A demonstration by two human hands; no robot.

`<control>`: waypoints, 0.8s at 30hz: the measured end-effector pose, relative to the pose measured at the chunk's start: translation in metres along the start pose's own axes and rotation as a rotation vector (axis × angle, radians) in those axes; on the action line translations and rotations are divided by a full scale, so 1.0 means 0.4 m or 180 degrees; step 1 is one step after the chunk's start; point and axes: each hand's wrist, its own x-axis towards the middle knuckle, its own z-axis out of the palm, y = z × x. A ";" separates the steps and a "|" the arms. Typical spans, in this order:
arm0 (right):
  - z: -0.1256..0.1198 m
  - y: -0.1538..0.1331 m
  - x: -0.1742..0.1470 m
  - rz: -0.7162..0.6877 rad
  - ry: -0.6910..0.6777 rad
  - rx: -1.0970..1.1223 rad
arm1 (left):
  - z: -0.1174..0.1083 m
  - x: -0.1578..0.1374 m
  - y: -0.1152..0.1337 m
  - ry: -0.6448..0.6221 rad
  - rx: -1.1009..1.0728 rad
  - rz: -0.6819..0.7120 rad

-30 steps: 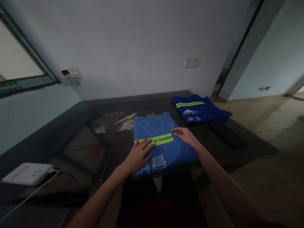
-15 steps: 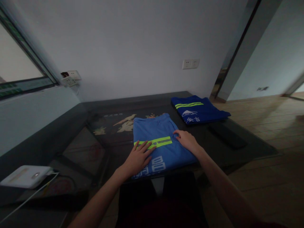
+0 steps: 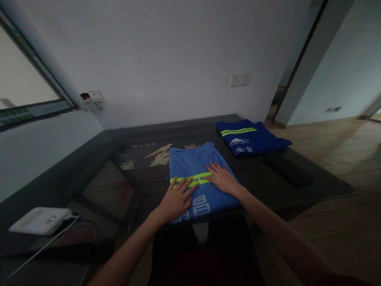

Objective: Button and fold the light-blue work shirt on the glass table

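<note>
A folded light-blue garment (image 3: pixel 190 159) with a yellow-green reflective stripe and white lettering lies at the front edge of the dark table (image 3: pixel 143 190). My left hand (image 3: pixel 177 198) rests flat on its left part, fingers spread across the stripe and some of the lettering covered. On the right part of the same garment lies my right hand (image 3: pixel 222 178), palm down with fingers stretched over the stripe's right end. Beyond it, a darker blue folded garment (image 3: pixel 262 139) with a similar stripe and white print sits at the table's back right.
A white box-shaped device (image 3: pixel 40 220) with a white cable (image 3: pixel 44 252) stands at the left. A dark flat object (image 3: pixel 287 171) lies right of the garments. Wall sockets (image 3: pixel 240 80) are behind the table, and a window (image 3: pixel 26 67) is at upper left.
My right hand has moved left from the garment's right edge and now lies flat on top of it. My left hand stays on the stripe. The view has shifted slightly.
</note>
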 end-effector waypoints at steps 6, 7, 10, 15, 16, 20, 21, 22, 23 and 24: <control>0.015 0.022 -0.002 -0.0039 0.0029 0.0032 | 0.004 -0.001 0.003 0.0169 -0.0153 -0.0186; 0.015 0.022 -0.004 -0.0047 0.0055 0.0029 | 0.005 -0.002 0.002 0.0181 -0.0180 -0.0183; 0.017 0.021 -0.010 -0.0102 0.0136 0.0014 | 0.005 -0.002 -0.001 0.0146 -0.0258 -0.0135; 0.015 0.018 -0.018 -0.0137 0.0319 0.0094 | 0.003 -0.002 -0.006 0.0121 -0.0578 -0.0179; 0.010 0.014 -0.021 -0.0158 0.0385 0.0137 | 0.003 -0.003 -0.007 0.0155 -0.0690 -0.0194; -0.030 -0.002 -0.049 -0.0449 0.0922 0.0435 | 0.002 -0.010 -0.014 0.0495 -0.1362 -0.0406; -0.044 -0.001 -0.061 -0.0488 0.1117 0.0575 | 0.000 -0.012 -0.020 0.0616 -0.1584 -0.0498; -0.058 0.004 -0.075 -0.0472 0.1312 0.0747 | -0.003 -0.012 -0.028 0.0736 -0.1810 -0.0600; -0.073 0.015 -0.090 -0.0397 0.1481 0.0943 | -0.007 -0.012 -0.040 0.0848 -0.2021 -0.0705; -0.086 0.032 -0.105 -0.0270 0.1607 0.1161 | -0.011 -0.010 -0.054 0.0961 -0.2206 -0.0811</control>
